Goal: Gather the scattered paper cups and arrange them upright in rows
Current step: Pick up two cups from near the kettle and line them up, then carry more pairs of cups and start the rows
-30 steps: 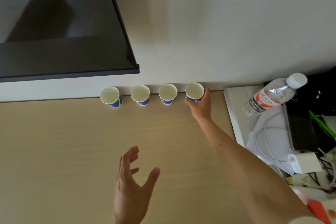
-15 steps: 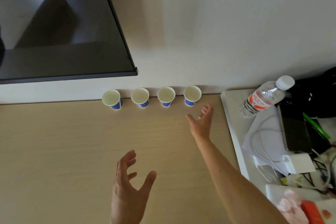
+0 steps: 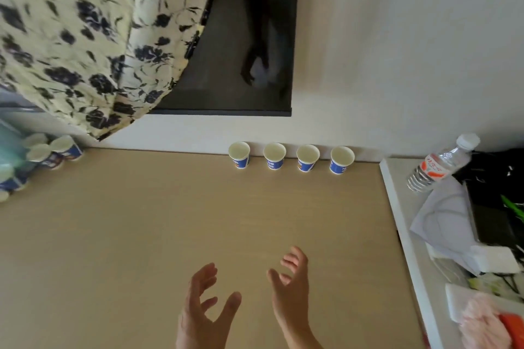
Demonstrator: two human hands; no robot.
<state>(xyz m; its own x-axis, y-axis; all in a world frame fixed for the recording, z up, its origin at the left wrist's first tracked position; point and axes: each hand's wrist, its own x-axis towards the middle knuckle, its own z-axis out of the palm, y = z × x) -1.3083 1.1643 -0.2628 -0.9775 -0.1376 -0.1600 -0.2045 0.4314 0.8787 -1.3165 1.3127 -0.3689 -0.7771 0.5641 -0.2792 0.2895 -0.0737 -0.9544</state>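
Four cups stood upright in row at far table edge, against wall, evenly spaced. More cups bunched at far left, blurred; upright or tipped, could not tell. Next step, likely: reach left, take one cup by side wall, squeeze lightly, set it in line with row, same spacing. Left hand and right hand hovered over near table, fingers spread, loosely bent, both empty, touching nothing.

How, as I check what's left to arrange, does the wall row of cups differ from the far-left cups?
The row of four stands spaced in a line; the left cluster is bunched. The row is sharp, the cluster blurred, its pose unclear. Both are blue-printed paper cups.
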